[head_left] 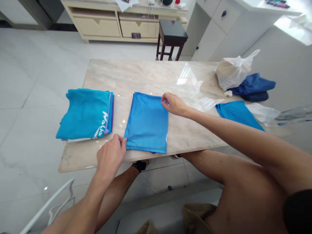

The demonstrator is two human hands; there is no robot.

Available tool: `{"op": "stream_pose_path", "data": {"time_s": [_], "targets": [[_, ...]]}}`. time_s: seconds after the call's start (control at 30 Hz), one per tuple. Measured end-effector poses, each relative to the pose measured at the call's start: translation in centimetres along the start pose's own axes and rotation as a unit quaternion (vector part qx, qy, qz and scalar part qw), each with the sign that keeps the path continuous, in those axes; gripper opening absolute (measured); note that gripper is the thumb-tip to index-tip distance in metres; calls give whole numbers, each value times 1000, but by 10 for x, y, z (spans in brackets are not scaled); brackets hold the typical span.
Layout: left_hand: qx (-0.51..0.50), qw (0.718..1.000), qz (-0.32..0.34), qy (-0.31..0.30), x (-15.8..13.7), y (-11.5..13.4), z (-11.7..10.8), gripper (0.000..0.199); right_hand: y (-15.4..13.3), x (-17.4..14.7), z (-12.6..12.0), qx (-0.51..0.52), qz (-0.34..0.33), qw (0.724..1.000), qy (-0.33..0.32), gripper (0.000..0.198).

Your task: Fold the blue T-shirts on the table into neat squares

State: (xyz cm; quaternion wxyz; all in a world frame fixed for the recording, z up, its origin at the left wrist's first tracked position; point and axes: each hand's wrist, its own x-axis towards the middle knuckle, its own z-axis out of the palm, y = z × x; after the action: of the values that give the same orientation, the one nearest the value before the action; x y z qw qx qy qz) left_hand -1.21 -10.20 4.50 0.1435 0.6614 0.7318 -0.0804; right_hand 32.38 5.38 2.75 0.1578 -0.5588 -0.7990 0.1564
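On the marble-look table point(143, 74) lies a blue T-shirt point(147, 123), folded into a flat rectangle, with a bit of white print showing at its right edge. My left hand point(112, 152) pinches its near left corner between thumb and fingers. At the far right corner, my right hand point(174, 104) has its fingers curled closed on the fabric. Left of this shirt sits a stack of folded clothes point(85, 113), the top one teal with white lettering, with purple and white edges showing below.
At the table's right are a blue folded cloth point(240, 113), a white plastic bag point(231, 71), a dark blue cloth point(255, 85) and clear plastic wrapping point(294, 113). A dark stool point(173, 32) stands beyond the table. White hangers point(52, 204) are at lower left.
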Motion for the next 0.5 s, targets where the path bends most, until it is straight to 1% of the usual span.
{"op": "stream_pose_path", "data": {"time_s": [0.03, 0.1, 0.17, 0.2, 0.23, 0.3, 0.37, 0.43, 0.5], "targets": [[-14, 999, 36, 29, -1, -2, 1, 31, -18, -22, 1, 6, -24, 1000, -19, 18], [-48, 983, 156, 79, -1, -6, 6, 23, -56, -68, 4, 18, -75, 995, -67, 16], [-75, 950, 289, 90, -1, -7, 12, 20, -87, -107, 13, 17, -101, 990, -98, 22], [-81, 934, 338, 85, 0, -6, 16, 21, -99, -122, 19, 9, -104, 990, -99, 25], [-81, 921, 372, 77, 1, -5, 19, 23, -109, -132, 27, -2, -109, 989, -102, 28], [-71, 907, 411, 65, 4, -1, 25, 26, -121, -143, 42, -29, -114, 987, -106, 32], [-61, 898, 431, 57, 7, 2, 29, 20, -125, -145, 52, -56, -119, 985, -114, 31], [-64, 893, 442, 56, 9, 2, 32, 11, -126, -144, 54, -77, -125, 982, -116, 24], [-71, 891, 444, 63, 10, 0, 34, 9, -124, -145, 52, -84, -130, 982, -111, 20]]}}
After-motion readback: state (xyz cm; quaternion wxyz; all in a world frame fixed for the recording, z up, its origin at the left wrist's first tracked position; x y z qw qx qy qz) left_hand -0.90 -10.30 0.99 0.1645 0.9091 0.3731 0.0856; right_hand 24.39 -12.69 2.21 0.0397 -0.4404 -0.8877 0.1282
